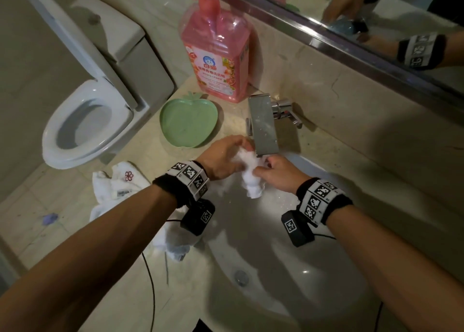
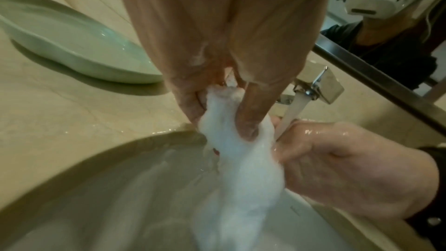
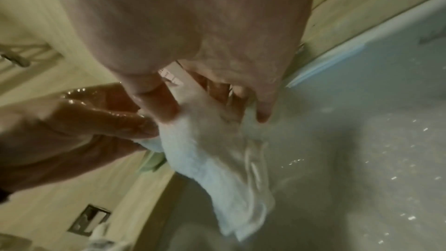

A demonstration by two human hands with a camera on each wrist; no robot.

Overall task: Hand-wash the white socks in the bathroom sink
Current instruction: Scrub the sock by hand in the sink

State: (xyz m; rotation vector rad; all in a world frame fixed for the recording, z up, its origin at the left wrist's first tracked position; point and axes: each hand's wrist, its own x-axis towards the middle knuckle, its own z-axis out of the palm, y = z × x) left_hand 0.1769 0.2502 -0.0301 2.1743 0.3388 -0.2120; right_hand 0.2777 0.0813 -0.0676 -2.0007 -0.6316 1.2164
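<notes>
Both hands hold one wet white sock (image 1: 251,181) over the white sink (image 1: 288,281), just below the steel faucet (image 1: 263,126). My left hand (image 1: 236,153) pinches the sock's upper end, and in the left wrist view the left hand (image 2: 222,121) has its thumb and fingers curled round the sock (image 2: 243,163). My right hand (image 1: 263,167) grips it from the right. In the right wrist view the right hand (image 3: 214,115) has its thumb and fingers closed on the sock (image 3: 212,159). A water stream (image 2: 295,110) runs from the faucet (image 2: 321,85) onto the right hand (image 2: 350,169).
A pink detergent bottle (image 1: 218,55) and a green apple-shaped dish (image 1: 188,121) stand on the counter behind the sink. A white cloth with a red flower (image 1: 118,183) lies at the counter's left edge, and another white piece (image 1: 173,241) on the sink rim. A toilet (image 1: 82,126) stands to the left.
</notes>
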